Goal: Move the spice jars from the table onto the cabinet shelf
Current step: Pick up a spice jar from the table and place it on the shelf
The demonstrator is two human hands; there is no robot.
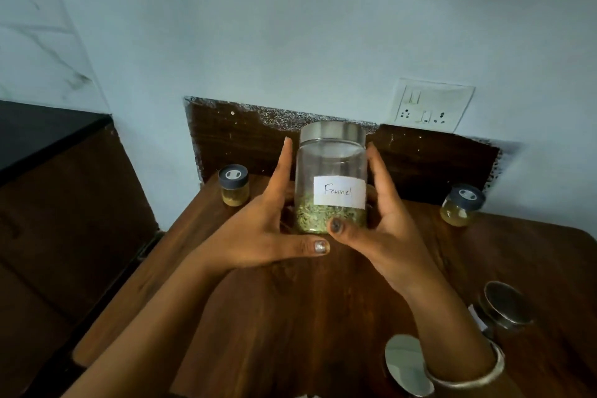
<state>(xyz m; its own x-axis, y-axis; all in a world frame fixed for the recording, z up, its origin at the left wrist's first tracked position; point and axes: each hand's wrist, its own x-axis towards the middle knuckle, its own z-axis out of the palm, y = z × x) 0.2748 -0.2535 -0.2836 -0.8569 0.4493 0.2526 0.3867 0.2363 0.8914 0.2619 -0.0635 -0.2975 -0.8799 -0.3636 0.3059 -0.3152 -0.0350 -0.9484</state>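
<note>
A clear glass jar [331, 165] with a steel lid and a white label reading "Fennel" is held upright above the wooden table [290, 317], green seeds in its bottom third. My left hand [268, 223] grips its left side, fingers up along the glass and thumb under the base. My right hand [378, 226] grips the right side, thumb across the front low down. Two small jars with dark lids and yellowish powder stand on the table: one at the back left [234, 185], one at the back right [461, 205].
Two more steel-lidded jars stand at the table's near right, one [505, 305] beside my right wrist and one [405, 365] partly behind it. A dark counter over brown cabinet fronts [48, 145] lies to the left. A wall socket [429, 107] sits above the table's back panel.
</note>
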